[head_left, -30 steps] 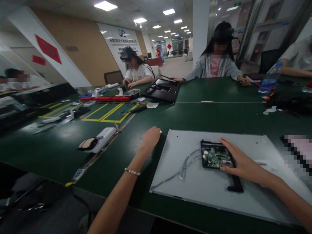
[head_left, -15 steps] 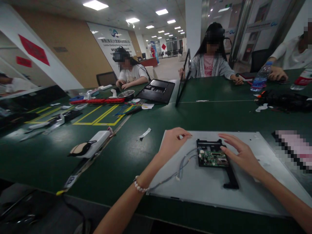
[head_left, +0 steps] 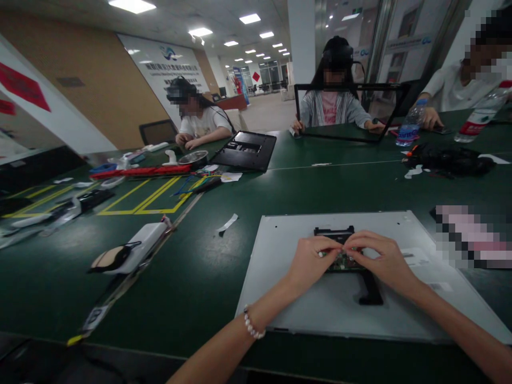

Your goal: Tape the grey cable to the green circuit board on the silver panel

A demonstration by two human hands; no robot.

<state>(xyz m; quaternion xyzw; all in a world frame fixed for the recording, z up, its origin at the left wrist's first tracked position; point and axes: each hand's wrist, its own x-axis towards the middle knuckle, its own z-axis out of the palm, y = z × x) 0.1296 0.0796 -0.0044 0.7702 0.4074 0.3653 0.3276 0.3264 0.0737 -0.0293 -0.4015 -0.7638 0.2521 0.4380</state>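
A grey metal panel point(head_left: 304, 304) lies flat on the green table point(head_left: 200, 277) in front of me. On it sits a small green circuit board point(head_left: 343, 260) in a black bracket point(head_left: 370, 290). My left hand point(head_left: 310, 261) and my right hand point(head_left: 380, 258) meet over the board, fingers curled and pinched together at its top edge. What the fingertips grip is hidden under the hands. A pearl bracelet point(head_left: 252, 325) sits on my left wrist.
A scrap of white tape point(head_left: 228, 224) lies left of the panel, and a white device point(head_left: 132, 248) farther left. Across the table a person holds up a black frame point(head_left: 346, 113); a black back cover point(head_left: 246, 150), tools and bottles point(head_left: 408, 128) lie about.
Both my hands have come together over the circuit board; the left had been at the panel's left edge. The tape scrap lies on the table. The person opposite has raised the black frame.
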